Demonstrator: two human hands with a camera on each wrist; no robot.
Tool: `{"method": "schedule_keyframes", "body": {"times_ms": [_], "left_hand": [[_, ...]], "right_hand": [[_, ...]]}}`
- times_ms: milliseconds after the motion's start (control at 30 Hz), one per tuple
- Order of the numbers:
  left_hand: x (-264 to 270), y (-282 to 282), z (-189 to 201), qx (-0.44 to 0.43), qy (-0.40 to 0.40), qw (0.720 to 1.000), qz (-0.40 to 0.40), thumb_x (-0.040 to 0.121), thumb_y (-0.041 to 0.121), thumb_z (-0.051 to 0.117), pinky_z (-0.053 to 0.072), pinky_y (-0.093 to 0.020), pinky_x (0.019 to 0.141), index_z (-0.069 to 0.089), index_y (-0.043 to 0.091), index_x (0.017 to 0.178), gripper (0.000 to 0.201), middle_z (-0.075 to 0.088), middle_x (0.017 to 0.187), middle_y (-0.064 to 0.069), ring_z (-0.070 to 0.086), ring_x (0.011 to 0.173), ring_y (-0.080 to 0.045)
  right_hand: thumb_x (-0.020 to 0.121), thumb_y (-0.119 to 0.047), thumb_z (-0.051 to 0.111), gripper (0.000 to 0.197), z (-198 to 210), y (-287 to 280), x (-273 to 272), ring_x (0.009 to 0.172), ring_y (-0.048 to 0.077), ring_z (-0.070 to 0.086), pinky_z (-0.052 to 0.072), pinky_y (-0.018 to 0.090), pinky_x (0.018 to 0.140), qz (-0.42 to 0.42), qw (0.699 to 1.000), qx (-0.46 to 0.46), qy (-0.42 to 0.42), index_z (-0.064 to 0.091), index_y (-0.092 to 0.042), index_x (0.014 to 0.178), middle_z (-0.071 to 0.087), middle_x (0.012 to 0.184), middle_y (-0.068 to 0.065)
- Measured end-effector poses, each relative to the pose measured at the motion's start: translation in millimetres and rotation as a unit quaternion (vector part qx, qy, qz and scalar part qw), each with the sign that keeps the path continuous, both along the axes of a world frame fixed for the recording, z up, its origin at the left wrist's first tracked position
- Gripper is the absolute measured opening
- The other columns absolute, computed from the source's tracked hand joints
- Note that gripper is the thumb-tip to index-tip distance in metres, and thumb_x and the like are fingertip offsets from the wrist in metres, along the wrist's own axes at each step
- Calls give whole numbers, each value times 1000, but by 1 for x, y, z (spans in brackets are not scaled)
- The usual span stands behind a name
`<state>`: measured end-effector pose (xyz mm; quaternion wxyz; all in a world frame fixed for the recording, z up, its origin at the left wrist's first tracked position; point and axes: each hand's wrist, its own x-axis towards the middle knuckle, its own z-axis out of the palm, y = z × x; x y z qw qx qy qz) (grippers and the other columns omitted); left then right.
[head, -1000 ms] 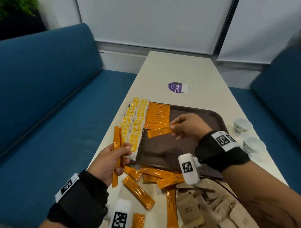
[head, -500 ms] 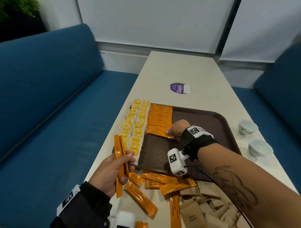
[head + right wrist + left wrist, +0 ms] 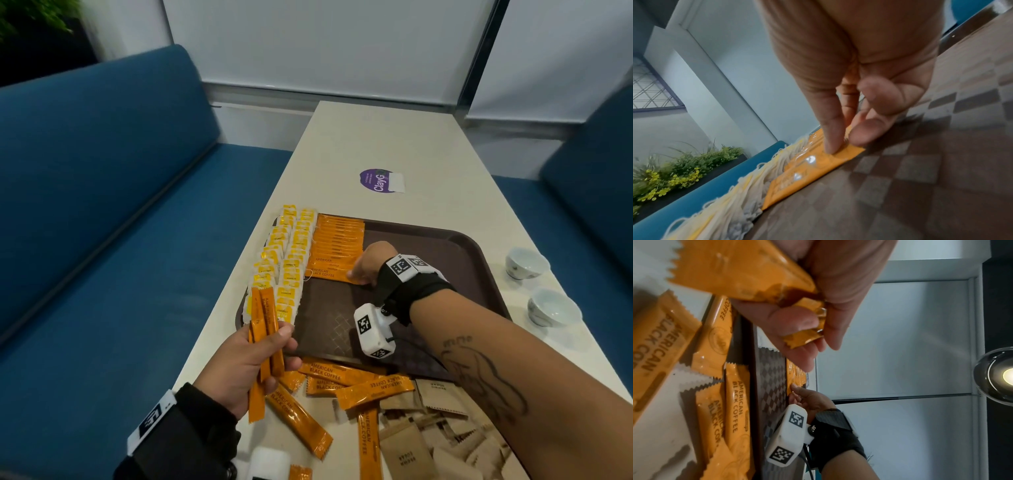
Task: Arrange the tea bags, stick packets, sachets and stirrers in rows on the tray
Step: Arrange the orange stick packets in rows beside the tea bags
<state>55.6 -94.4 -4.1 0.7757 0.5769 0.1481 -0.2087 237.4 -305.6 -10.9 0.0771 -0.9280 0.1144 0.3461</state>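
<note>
A brown tray [image 3: 428, 260] lies on the table. Two rows of yellow-tagged tea bags [image 3: 287, 260] run along its left side, with a row of orange stick packets [image 3: 337, 240] beside them. My right hand [image 3: 354, 275] is at the row's near end. Its index finger presses on the nearest stick packet [image 3: 807, 170] and the thumb sits against that packet's end. My left hand [image 3: 246, 363] hovers off the tray's near left corner and grips a few upright stick packets [image 3: 265, 318]. Loose stick packets [image 3: 342, 377] and brown sachets [image 3: 431, 435] lie before the tray.
Two small white cups [image 3: 525, 262] [image 3: 551, 310] stand on the table right of the tray. A purple sticker [image 3: 378, 180] lies beyond it. Blue sofa seats [image 3: 102, 205] flank the narrow table.
My right hand carried one stick packet from the air down to the near end of the orange row and laid it flat. My left hand kept its bundle and barely moved.
</note>
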Motion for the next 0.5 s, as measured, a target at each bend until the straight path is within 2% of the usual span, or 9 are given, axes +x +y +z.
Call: {"method": "schedule_keyframes", "body": {"times_ms": [100, 167, 300, 433, 500], "left_hand": [[-2, 0, -2, 5, -1, 1000, -6, 68, 31, 64, 44, -18, 39, 61, 9, 103, 41, 68, 73, -6, 67, 60, -19], [-3, 0, -3, 4, 1, 1000, -4, 68, 31, 64, 44, -18, 39, 61, 10, 104, 42, 69, 74, -6, 67, 60, -19], [-3, 1, -5, -4, 7, 1000, -5, 78, 29, 62, 45, -18, 40, 61, 10, 106, 34, 69, 76, -7, 67, 60, -20], [-5, 1, -4, -22, 10, 1000, -12, 73, 28, 62, 45, -19, 37, 61, 9, 105, 38, 69, 74, -7, 67, 59, -20], [-4, 1, -3, -33, 12, 999, -16, 80, 24, 60, 47, -20, 38, 61, 8, 106, 31, 69, 74, -8, 68, 59, -21]], "right_hand": [[92, -47, 51, 45, -3, -2, 1, 105, 21, 60, 43, 30, 80, 33, 999, -35, -19, 63, -10, 113, 64, 114, 4], [94, -46, 48, 46, -3, -2, -2, 109, 23, 59, 42, 31, 82, 54, 996, -57, -31, 59, -10, 121, 62, 120, 6], [92, -47, 52, 49, -5, -1, -1, 102, 21, 59, 44, 31, 86, 37, 997, -39, -49, 59, -9, 123, 62, 120, 6], [89, -41, 60, 42, -2, -2, -5, 108, 20, 61, 46, 32, 94, -38, 996, 49, -70, 63, -10, 117, 66, 117, 4], [87, -32, 66, 38, 1, -6, -13, 106, 22, 63, 48, 34, 95, -83, 986, 102, -107, 63, -7, 115, 68, 114, 7]]}}
